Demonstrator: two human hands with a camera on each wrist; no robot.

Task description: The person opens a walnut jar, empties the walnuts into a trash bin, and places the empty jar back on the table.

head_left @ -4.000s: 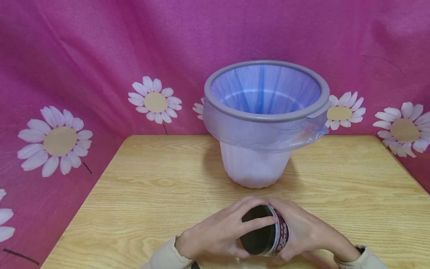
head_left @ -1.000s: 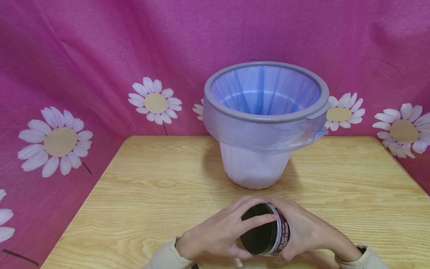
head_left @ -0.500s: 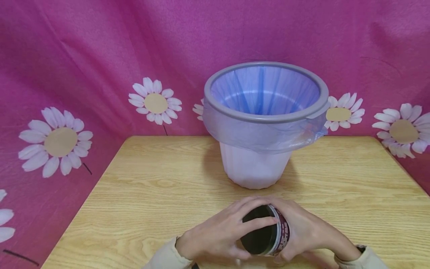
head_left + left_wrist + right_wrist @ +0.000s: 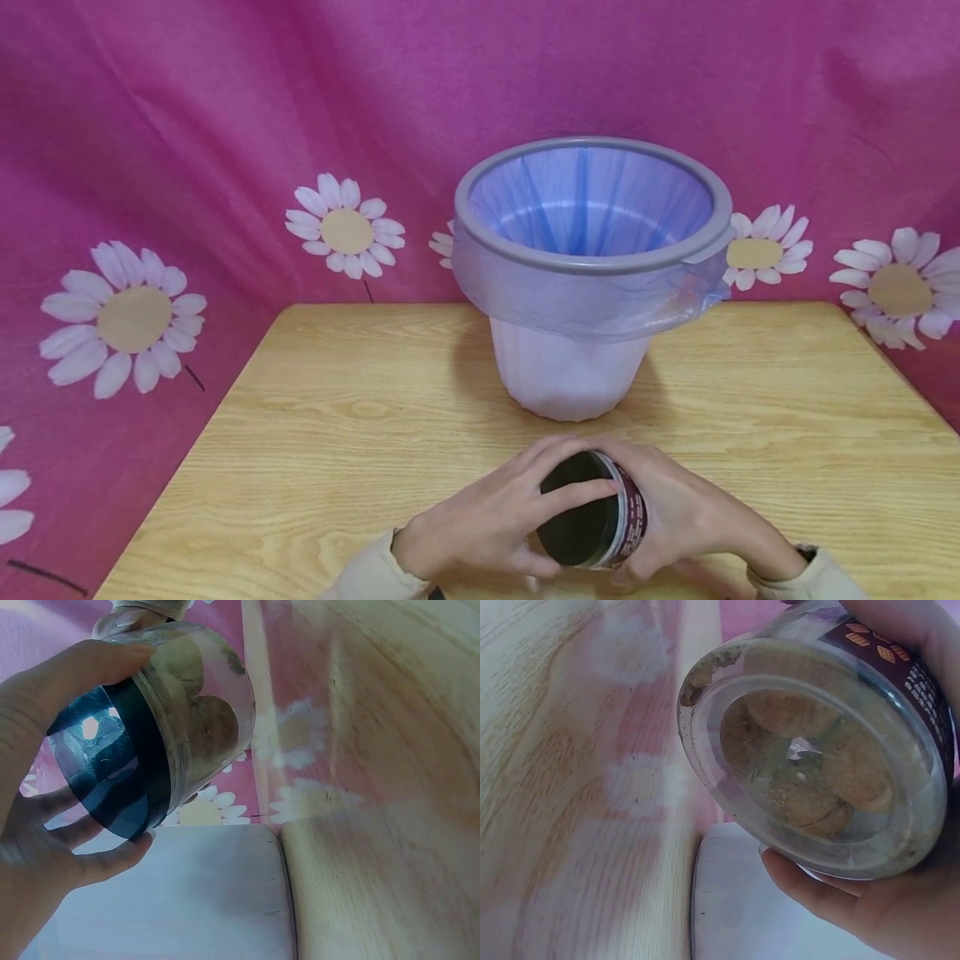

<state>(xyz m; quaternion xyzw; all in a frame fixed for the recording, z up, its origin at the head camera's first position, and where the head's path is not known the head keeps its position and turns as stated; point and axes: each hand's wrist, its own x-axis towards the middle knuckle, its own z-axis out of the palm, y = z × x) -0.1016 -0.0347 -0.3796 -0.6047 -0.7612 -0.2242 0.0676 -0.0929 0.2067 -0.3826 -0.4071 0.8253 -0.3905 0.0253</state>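
A clear plastic jar (image 4: 630, 525) with a dark lid (image 4: 577, 512) lies on its side between the hands, close over the table in the head view. Round brown cookies (image 4: 802, 765) show through its base in the right wrist view. My left hand (image 4: 487, 517) grips the lid, thumb and fingers spread round its edge, as the left wrist view shows on the dark lid (image 4: 112, 757). My right hand (image 4: 675, 508) holds the jar's body over a maroon label with pale print. Much of the body is hidden behind this hand in the head view.
A white bin (image 4: 570, 375) with a grey rim and a translucent blue liner stands on the wooden table (image 4: 337, 417), beyond the hands. Behind it hangs a pink curtain (image 4: 420, 100) with white daisies. Low in the left wrist view is a pale panel (image 4: 187, 892) with a dark edge.
Both hands keep their hold on the jar and lid in almost the same place. The label has shifted very slightly since the oldest frame; the bin stands still.
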